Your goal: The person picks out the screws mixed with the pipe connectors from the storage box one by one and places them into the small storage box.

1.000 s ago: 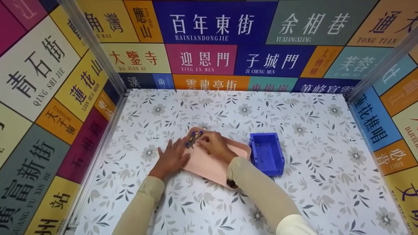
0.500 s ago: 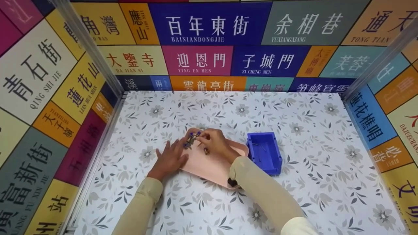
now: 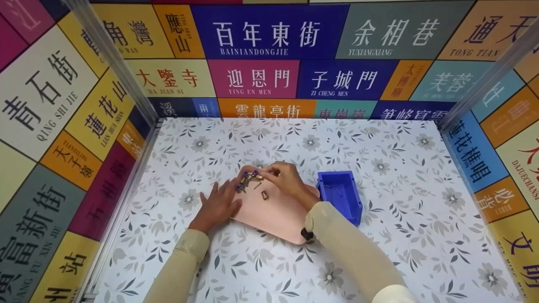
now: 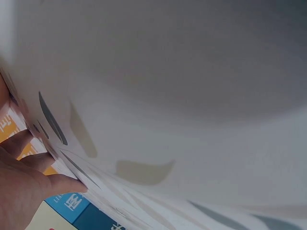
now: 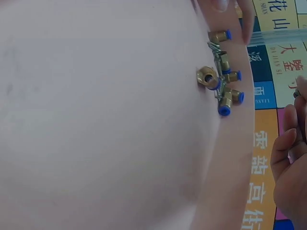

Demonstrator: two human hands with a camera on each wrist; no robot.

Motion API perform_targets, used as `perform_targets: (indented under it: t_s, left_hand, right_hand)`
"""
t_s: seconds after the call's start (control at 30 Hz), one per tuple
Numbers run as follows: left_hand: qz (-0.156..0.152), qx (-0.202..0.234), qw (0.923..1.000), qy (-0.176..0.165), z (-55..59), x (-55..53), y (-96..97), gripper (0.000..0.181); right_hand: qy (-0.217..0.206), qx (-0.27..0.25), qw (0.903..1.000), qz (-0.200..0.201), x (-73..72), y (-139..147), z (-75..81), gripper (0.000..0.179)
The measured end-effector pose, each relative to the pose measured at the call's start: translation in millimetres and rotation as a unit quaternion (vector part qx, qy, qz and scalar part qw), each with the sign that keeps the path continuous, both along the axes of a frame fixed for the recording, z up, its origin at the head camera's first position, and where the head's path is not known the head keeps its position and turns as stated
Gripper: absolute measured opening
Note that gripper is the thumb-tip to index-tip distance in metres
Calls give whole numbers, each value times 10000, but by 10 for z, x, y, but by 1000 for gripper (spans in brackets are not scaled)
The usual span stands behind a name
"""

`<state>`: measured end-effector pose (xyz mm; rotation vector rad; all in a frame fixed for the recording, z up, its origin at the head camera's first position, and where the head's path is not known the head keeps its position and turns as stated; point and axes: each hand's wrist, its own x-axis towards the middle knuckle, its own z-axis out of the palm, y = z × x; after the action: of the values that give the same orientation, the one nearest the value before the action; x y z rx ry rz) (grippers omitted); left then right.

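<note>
A pink tray (image 3: pixel 273 219) lies at an angle on the table. My left hand (image 3: pixel 217 206) rests at its left edge with the fingers spread. Brass fittings with blue collars (image 5: pixel 225 91) and several screws (image 5: pixel 222 87) are heaped at the tray's far left end. One larger brass hex fitting (image 3: pixel 265 195) lies apart, nearer the tray's middle. Over the heap, my right hand (image 3: pixel 286 181) pinches a small dark metal piece (image 5: pixel 297 94) between thumb and finger; its kind I cannot tell. The left wrist view shows mainly the tablecloth and part of the left hand (image 4: pixel 21 179).
A blue open bin (image 3: pixel 356 202) stands right of the tray, near the right forearm, with thin screws (image 3: pixel 338 191) inside. A patterned white cloth (image 3: pixel 400 244) covers the table. Panels with printed characters (image 3: pixel 257 80) enclose the back and both sides.
My right hand has shifted slightly right and up from the heap, uncovering the larger brass fitting. My left hand stays at the tray's edge. The head view has shifted a little.
</note>
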<state>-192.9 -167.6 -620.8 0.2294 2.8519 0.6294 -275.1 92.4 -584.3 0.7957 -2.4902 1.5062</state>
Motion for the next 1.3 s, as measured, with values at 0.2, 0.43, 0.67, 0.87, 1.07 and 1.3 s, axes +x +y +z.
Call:
perform_targets:
  t_s: [0.2, 0.43, 0.67, 0.87, 1.07, 1.3]
  left_hand:
    - [19, -25, 10000, 20, 23, 18, 1, 68]
    - [15, -50, 10000, -28, 16, 21, 3, 69]
    - [71, -3, 9999, -128, 9, 12, 2, 69]
    - [67, -65, 9998, -193, 2, 8, 13, 70]
    - [47, -118, 9998, -162, 11, 20, 16, 70]
    - [42, -24, 9999, -111, 31, 22, 12, 69]
  right_hand:
    - [-84, -188, 9998, 21, 29, 154, 139, 9]
    - [84, -400, 9992, -25, 58, 349, 269, 8]
    - [229, -412, 9986, -230, 65, 589, 364, 11]
    - [351, -424, 9975, -444, 89, 823, 410, 9]
    - [445, -570, 9948, -718, 99, 1027, 431, 7]
    - [407, -417, 9919, -1129, 248, 1180, 608, 5]
